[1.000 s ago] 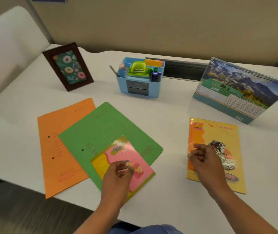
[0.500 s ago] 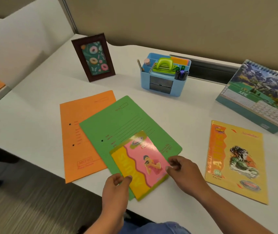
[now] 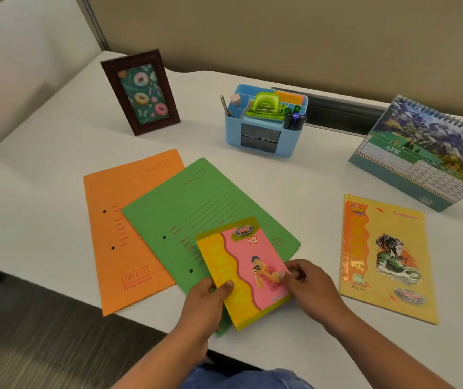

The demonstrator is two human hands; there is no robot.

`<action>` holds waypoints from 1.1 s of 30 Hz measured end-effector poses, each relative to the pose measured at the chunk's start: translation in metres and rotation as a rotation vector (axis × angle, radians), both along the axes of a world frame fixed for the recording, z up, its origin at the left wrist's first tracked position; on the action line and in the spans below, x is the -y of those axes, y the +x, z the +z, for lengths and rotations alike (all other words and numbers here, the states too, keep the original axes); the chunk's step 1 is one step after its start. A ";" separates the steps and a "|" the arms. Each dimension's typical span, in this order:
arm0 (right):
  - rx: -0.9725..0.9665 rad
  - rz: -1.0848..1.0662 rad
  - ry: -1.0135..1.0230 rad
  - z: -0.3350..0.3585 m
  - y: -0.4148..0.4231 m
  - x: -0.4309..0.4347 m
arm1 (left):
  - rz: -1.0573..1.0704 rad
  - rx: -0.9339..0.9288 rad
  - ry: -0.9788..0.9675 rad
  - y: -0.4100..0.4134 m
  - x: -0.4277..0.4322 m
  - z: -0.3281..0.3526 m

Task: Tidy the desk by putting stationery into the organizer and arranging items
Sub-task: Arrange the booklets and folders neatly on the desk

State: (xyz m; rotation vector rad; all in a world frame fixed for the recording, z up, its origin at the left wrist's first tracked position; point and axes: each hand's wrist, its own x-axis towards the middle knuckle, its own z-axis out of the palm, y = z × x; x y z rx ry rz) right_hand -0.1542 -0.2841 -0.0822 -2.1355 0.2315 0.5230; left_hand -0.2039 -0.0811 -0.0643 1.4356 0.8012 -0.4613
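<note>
A small pink and yellow notebook (image 3: pixel 245 265) lies on a green folder (image 3: pixel 196 214) near the desk's front edge. My left hand (image 3: pixel 206 303) grips its lower left edge, thumb on the cover. My right hand (image 3: pixel 307 284) pinches its right edge. The green folder overlaps an orange folder (image 3: pixel 118 220) to its left. A larger yellow notebook (image 3: pixel 384 256) lies flat at the right. The blue organizer (image 3: pixel 264 122) stands at the back, holding pens, a green hole punch and sticky notes.
A dark wooden picture frame (image 3: pixel 140 91) stands at the back left. A spiral desk calendar (image 3: pixel 426 153) stands at the back right. The white desk (image 3: pixel 309 186) has its front edge just below my hands, with floor beyond on the left.
My right hand left the yellow notebook and came across to the small notebook's right edge. My left hand slid to its lower left edge. The camera view swung left and nearer.
</note>
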 end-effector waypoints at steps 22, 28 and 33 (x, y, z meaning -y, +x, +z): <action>0.149 -0.693 0.220 0.016 -0.016 0.172 | -0.684 0.327 0.088 0.098 0.145 0.009; 0.173 -0.743 0.126 0.002 0.007 0.212 | -0.867 0.372 0.235 0.126 0.190 -0.005; 0.169 -0.716 0.041 -0.011 0.016 0.225 | -0.979 0.431 0.387 0.131 0.205 -0.015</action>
